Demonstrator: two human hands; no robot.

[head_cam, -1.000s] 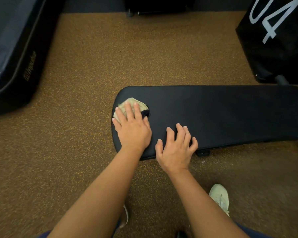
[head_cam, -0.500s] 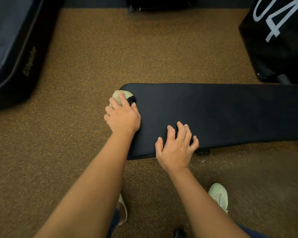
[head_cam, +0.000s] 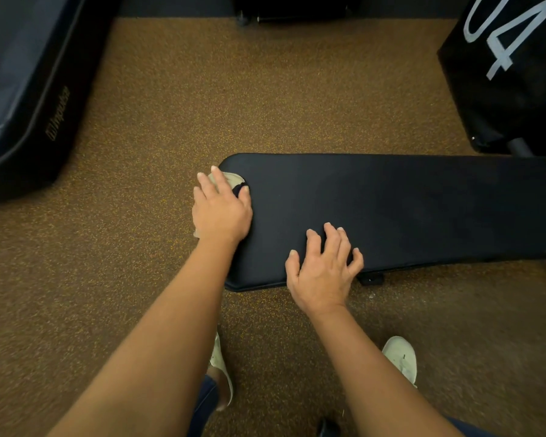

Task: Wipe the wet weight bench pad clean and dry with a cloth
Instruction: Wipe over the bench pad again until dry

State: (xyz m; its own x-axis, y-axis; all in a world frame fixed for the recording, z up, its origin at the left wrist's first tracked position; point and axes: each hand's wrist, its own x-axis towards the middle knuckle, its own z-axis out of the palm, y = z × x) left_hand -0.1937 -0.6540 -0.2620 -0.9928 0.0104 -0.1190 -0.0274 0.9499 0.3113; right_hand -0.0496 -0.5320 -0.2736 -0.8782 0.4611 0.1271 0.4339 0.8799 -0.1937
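The black weight bench pad (head_cam: 423,209) lies low across the right half of the view, its rounded end pointing left. A pale beige cloth (head_cam: 230,178) with a dark patch sits at that left end, mostly hidden under my left hand (head_cam: 221,212). That hand presses the cloth against the pad's end edge with fairly straight fingers. A corner of the cloth peeks out below the wrist. My right hand (head_cam: 322,272) rests on the pad's near edge, fingers arched with their tips on the surface, holding nothing.
Speckled brown rubber floor (head_cam: 265,89) surrounds the bench. A large black machine (head_cam: 29,89) stands at the left, and a black box marked "04" (head_cam: 511,74) at the back right. My pale shoes (head_cam: 402,357) stand just in front of the pad.
My left hand slid the cloth leftward from the top of the pad's end to its outer edge. My right hand stayed in place, its fingers arching up slightly.
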